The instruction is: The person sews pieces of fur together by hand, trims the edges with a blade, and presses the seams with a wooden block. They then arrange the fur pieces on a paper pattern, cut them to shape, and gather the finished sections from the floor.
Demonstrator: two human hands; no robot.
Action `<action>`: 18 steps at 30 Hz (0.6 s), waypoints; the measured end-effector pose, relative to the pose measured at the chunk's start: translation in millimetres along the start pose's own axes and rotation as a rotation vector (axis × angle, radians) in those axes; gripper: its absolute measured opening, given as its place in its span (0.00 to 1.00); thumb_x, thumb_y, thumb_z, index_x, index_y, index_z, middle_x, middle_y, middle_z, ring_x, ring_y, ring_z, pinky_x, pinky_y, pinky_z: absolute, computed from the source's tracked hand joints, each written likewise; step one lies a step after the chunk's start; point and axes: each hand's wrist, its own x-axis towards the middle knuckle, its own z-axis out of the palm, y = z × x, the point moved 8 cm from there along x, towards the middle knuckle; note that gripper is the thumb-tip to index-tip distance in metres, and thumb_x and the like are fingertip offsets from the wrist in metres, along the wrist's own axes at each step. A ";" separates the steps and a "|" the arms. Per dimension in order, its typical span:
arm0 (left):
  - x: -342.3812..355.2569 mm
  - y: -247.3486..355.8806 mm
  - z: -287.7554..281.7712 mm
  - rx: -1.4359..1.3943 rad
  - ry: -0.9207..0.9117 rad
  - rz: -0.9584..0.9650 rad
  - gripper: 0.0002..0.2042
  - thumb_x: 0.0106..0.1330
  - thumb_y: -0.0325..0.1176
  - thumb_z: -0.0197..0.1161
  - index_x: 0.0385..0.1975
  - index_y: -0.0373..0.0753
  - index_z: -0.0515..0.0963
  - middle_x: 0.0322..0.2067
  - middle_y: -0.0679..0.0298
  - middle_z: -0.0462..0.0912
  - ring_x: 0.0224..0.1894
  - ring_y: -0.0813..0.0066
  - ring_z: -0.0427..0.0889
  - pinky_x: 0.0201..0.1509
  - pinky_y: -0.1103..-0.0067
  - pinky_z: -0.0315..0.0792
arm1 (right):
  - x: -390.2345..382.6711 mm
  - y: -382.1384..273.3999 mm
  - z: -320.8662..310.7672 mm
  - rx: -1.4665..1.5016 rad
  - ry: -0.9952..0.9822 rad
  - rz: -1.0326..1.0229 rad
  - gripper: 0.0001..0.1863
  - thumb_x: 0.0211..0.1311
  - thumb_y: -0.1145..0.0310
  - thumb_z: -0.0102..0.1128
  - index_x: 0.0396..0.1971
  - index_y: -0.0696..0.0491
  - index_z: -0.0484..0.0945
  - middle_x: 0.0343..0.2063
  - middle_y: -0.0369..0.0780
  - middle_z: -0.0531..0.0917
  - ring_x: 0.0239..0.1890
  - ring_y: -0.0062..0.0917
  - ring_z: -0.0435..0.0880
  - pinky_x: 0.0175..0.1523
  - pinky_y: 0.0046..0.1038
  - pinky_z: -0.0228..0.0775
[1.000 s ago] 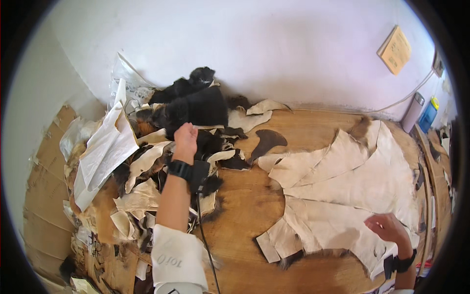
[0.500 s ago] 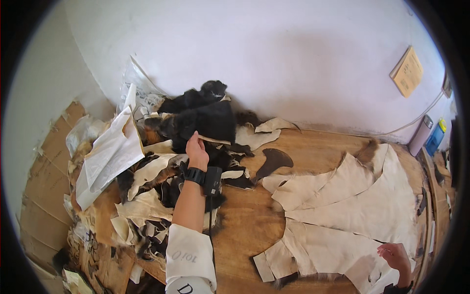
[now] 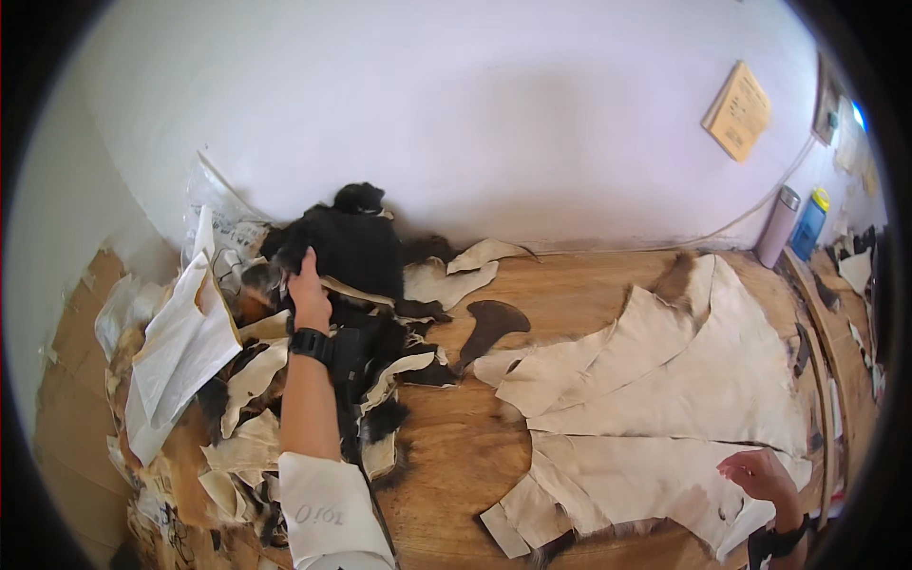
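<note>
My left hand reaches into the heap of scraps at the left and is closed on a black fur pelt, near its pale folded edge. The fingertips are partly lost against the dark fur. Over the right part of a large cream hide, lying skin side up with slits and fur showing at its rim, hovers my right hand. Its fingers are curled together; whatever may be between them cannot be made out. A dark brown curved scrap lies between the heap and the hide.
White crumpled paper and clear plastic cover the heap's left side, beside cardboard. A pink-grey flask and a blue bottle stand at the far right. A tan booklet hangs on the wall.
The view has swung right. My left hand has moved slightly left along the black pelt, and black scraps with cream edges below it have spread out. My right hand stays over the hide.
</note>
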 end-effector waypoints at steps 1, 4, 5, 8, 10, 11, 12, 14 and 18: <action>-5.9 17.0 12.6 -0.076 -0.073 0.082 0.23 0.55 0.40 0.63 0.50 0.39 0.67 0.46 0.62 0.73 0.44 0.65 0.76 0.41 0.69 0.73 | -4.0 0.8 -0.7 0.007 0.010 0.015 0.06 0.53 0.70 0.57 0.29 0.55 0.80 0.22 0.43 0.81 0.23 0.31 0.80 0.29 0.25 0.70; -21.0 56.9 53.0 -0.326 -0.363 -0.003 0.21 0.59 0.37 0.61 0.49 0.37 0.67 0.46 0.58 0.75 0.46 0.62 0.76 0.46 0.64 0.74 | -13.8 -3.3 -2.1 0.026 0.020 -0.019 0.06 0.54 0.70 0.57 0.30 0.54 0.80 0.22 0.43 0.81 0.23 0.32 0.80 0.29 0.26 0.70; -24.9 65.9 64.6 -0.334 -0.426 -0.025 0.20 0.59 0.38 0.61 0.48 0.36 0.68 0.44 0.57 0.76 0.44 0.61 0.77 0.46 0.64 0.74 | -15.9 -2.8 -3.2 0.036 0.030 -0.005 0.06 0.54 0.70 0.57 0.30 0.54 0.80 0.22 0.43 0.81 0.23 0.32 0.80 0.29 0.26 0.70; -53.2 101.6 96.5 -0.332 -0.596 -0.058 0.16 0.60 0.38 0.59 0.44 0.36 0.72 0.43 0.58 0.78 0.43 0.62 0.79 0.46 0.64 0.74 | -17.2 -6.0 -4.9 0.117 0.048 -0.032 0.07 0.55 0.69 0.56 0.31 0.54 0.80 0.22 0.42 0.81 0.25 0.31 0.81 0.31 0.25 0.71; -77.0 128.7 111.6 -0.300 -0.655 -0.023 0.15 0.62 0.37 0.58 0.45 0.36 0.72 0.42 0.59 0.79 0.43 0.64 0.79 0.45 0.67 0.75 | -11.6 -1.2 -3.0 0.134 0.039 -0.046 0.07 0.55 0.69 0.56 0.31 0.55 0.80 0.23 0.41 0.81 0.25 0.30 0.81 0.32 0.24 0.71; -82.9 144.4 112.2 -0.276 -0.679 -0.011 0.15 0.62 0.38 0.57 0.45 0.36 0.72 0.42 0.59 0.79 0.42 0.65 0.79 0.45 0.68 0.75 | -5.4 -2.1 0.8 0.139 0.017 -0.079 0.08 0.56 0.68 0.56 0.32 0.55 0.79 0.23 0.40 0.82 0.25 0.28 0.81 0.32 0.24 0.71; -93.6 158.1 117.8 -0.254 -0.687 -0.003 0.16 0.62 0.39 0.57 0.45 0.36 0.73 0.43 0.59 0.79 0.42 0.65 0.80 0.45 0.69 0.75 | -4.5 -4.6 -2.5 0.202 0.026 -0.097 0.09 0.57 0.68 0.55 0.34 0.56 0.78 0.24 0.40 0.82 0.26 0.26 0.81 0.33 0.23 0.71; -108.8 178.0 136.2 -0.272 -0.745 0.010 0.17 0.62 0.40 0.56 0.47 0.36 0.72 0.44 0.59 0.78 0.44 0.65 0.78 0.48 0.69 0.74 | -2.7 1.5 -7.6 0.347 0.061 -0.135 0.11 0.60 0.68 0.53 0.37 0.58 0.77 0.25 0.39 0.82 0.27 0.22 0.81 0.34 0.22 0.71; -142.8 216.7 164.3 -0.247 -0.816 0.052 0.18 0.63 0.41 0.55 0.48 0.37 0.72 0.45 0.60 0.77 0.47 0.67 0.77 0.50 0.72 0.73 | 16.5 17.9 -4.9 0.694 0.033 -0.043 0.14 0.63 0.66 0.50 0.43 0.59 0.73 0.32 0.38 0.81 0.33 0.20 0.80 0.39 0.21 0.71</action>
